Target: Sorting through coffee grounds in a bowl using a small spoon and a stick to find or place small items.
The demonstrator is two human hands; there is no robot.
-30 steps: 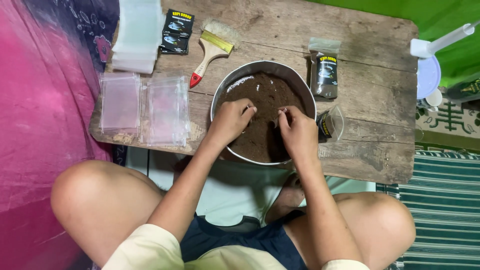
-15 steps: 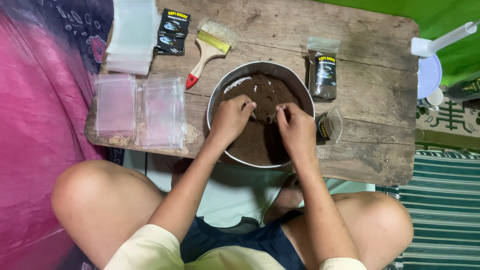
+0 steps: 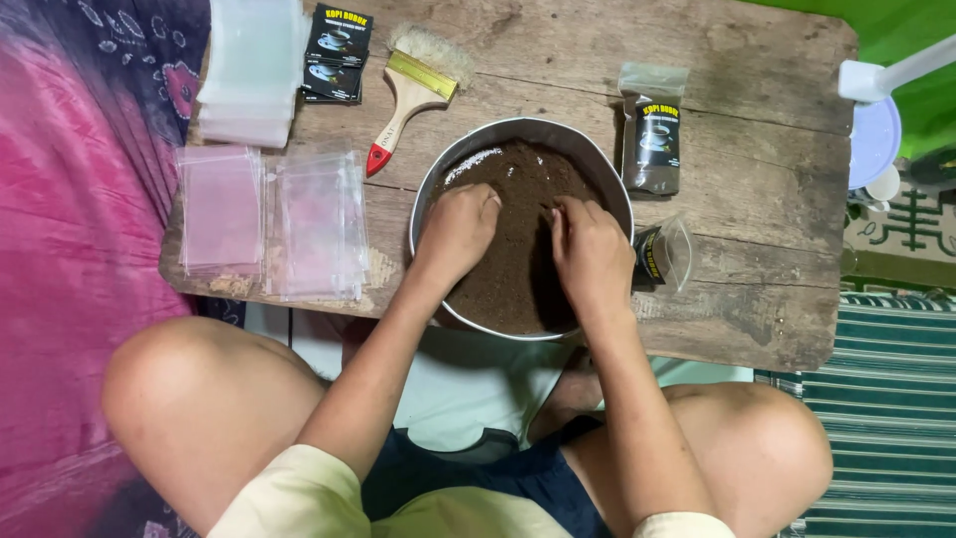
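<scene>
Head view. A round metal basin (image 3: 522,134), thin-rimmed and dull grey, sat on a worn wooden table (image 3: 757,199) with cracked, weathered boards. The basin held dark brown powder (image 3: 518,259), fine and crumbly, with a pale streak near the upper left rim.

Left hand (image 3: 456,231) lay knuckles-up in the powder, fingers curled down into it; whether it gripped anything could not be told. Right hand (image 3: 592,255) sat just beside it, fingers likewise bent into the powder, fingertips hidden, hold unclear. The two hands were near but apart.

Just right of the basin, a small clear pouch (image 3: 665,254) lay open-mouthed, partly filled and dark inside, its left end behind the right hand. A filled, sealed pouch (image 3: 653,130) stood farther back.

On the left: a wooden-handled paintbrush (image 3: 410,92) with red tip and pale bristles, black printed labels (image 3: 335,50), a stack of milky plastic bags (image 3: 251,70) cut off by the top edge, and two flat piles of clear zip bags (image 3: 269,224). Pink patterned cloth (image 3: 70,229) lay beyond. A white object at the right edge was cropped and unidentifiable.
</scene>
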